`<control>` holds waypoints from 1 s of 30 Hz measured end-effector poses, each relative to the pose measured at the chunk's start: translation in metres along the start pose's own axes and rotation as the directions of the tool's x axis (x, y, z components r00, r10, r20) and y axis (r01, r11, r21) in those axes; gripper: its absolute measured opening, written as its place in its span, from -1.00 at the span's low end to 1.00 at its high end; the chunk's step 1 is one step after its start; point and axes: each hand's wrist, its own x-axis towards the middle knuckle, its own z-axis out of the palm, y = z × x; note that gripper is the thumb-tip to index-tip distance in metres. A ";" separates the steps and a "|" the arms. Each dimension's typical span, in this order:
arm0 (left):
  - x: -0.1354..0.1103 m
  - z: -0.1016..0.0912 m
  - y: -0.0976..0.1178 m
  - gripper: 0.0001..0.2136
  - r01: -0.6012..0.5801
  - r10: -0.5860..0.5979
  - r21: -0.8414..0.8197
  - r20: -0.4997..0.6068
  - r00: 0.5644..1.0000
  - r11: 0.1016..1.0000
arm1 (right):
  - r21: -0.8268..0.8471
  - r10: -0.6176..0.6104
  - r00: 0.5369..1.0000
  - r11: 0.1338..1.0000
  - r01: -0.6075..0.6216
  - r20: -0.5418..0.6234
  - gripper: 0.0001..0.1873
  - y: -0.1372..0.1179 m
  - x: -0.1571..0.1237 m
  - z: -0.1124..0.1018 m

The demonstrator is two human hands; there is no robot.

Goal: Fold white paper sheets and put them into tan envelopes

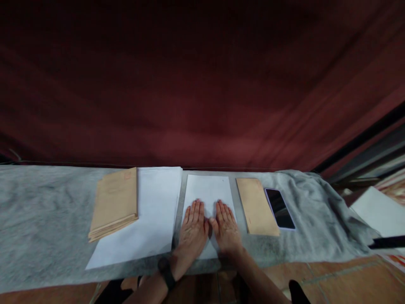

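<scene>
Both my hands lie flat, palms down and side by side, on a single white sheet (209,188) in the middle of the table. My left hand (193,230) has its fingers stretched out and together; a black watch sits on its wrist. My right hand (226,228) rests the same way, thumb almost touching the left thumb. Neither hand holds anything. To the right of the sheet lies one brown envelope (256,207), and beside that a dark phone (279,208), screen up.
A stack of brown envelopes (114,202) rests on a pile of white paper (148,219) at the left. A grey cloth (47,219) covers the table. A dark red curtain (202,84) hangs behind. More white paper (379,211) lies at the far right.
</scene>
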 end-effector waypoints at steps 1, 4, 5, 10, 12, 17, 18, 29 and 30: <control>0.003 -0.001 -0.004 -0.44 0.031 -0.031 0.004 0.012 0.999 1.000 | -0.022 0.009 1.000 1.000 -0.009 -0.008 -0.37 0.004 0.000 0.000; 0.011 -0.002 -0.014 -0.46 0.106 -0.107 0.028 0.033 0.994 0.994 | -0.066 0.043 0.999 0.997 -0.044 -0.017 -0.36 0.012 0.000 0.001; 0.013 -0.001 -0.017 -0.46 0.127 -0.129 0.034 0.039 0.991 0.991 | -0.071 0.059 0.998 0.996 -0.060 -0.018 -0.35 0.014 0.001 0.001; 0.031 0.003 -0.021 -0.46 0.185 -0.187 0.028 0.079 0.979 0.982 | -0.082 0.161 0.987 0.984 -0.161 -0.003 -0.32 0.021 0.012 0.002; 0.045 0.002 -0.023 -0.47 0.167 -0.167 0.008 0.099 0.981 0.986 | -0.091 0.199 0.980 0.976 -0.196 0.022 -0.32 0.025 0.025 0.001; 0.083 0.005 -0.019 -0.49 0.153 -0.148 -0.046 0.106 0.983 0.987 | -0.014 0.141 0.987 0.990 -0.140 0.080 -0.43 0.028 0.075 0.001; 0.089 0.008 -0.017 -0.50 0.152 -0.145 -0.060 0.109 0.983 0.987 | 0.009 0.139 0.988 0.990 -0.140 0.072 -0.43 0.026 0.085 0.003; 0.108 0.034 -0.012 -0.50 0.203 -0.193 -0.083 0.112 0.975 0.976 | -0.025 0.159 0.984 0.987 -0.158 0.073 -0.46 0.019 0.117 0.032; 0.107 0.034 -0.016 -0.50 0.225 -0.217 -0.074 0.099 0.971 0.972 | -0.051 0.162 0.985 0.986 -0.160 0.056 -0.46 0.023 0.116 0.033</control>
